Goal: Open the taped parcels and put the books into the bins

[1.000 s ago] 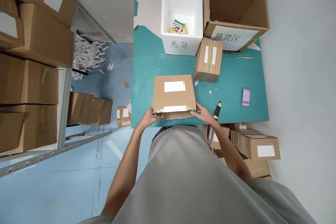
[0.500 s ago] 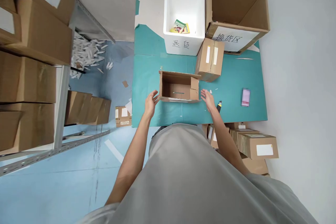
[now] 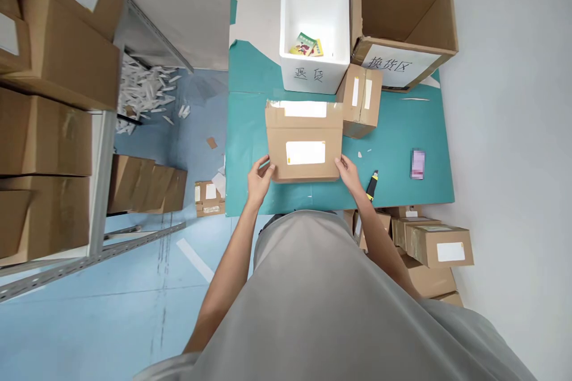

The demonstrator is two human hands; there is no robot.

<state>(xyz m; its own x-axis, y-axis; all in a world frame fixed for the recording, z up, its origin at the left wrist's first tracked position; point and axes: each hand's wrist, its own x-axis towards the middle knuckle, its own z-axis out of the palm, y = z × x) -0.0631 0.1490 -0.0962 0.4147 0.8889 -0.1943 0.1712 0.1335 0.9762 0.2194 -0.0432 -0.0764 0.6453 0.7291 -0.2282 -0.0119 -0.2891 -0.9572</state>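
A cardboard box (image 3: 277, 146) is tilted over the green-topped table (image 3: 250, 125), its labelled side turned up toward me and its opening out of sight. My left hand (image 3: 260, 180) grips the box's lower left corner, thumb on the labelled face. At the lower right side, my right hand (image 3: 349, 174) holds it in the same way. Just right of that hand lies a black and yellow utility knife (image 3: 372, 185). A closed cardboard box (image 3: 358, 101) with two white strips stands behind, on the right.
At the back stand a white foam box (image 3: 314, 75) with small booklets (image 3: 304, 43) inside and a large open carton (image 3: 404, 41). A pixelated pink object (image 3: 417, 165) lies at the right. Shelves of cartons (image 3: 62, 47) rise on the left; more cartons (image 3: 440, 247) sit below the table's right edge.
Both hands have closed on the open box from its two sides. The box has tipped so its labelled side faces up and its inside no longer shows.
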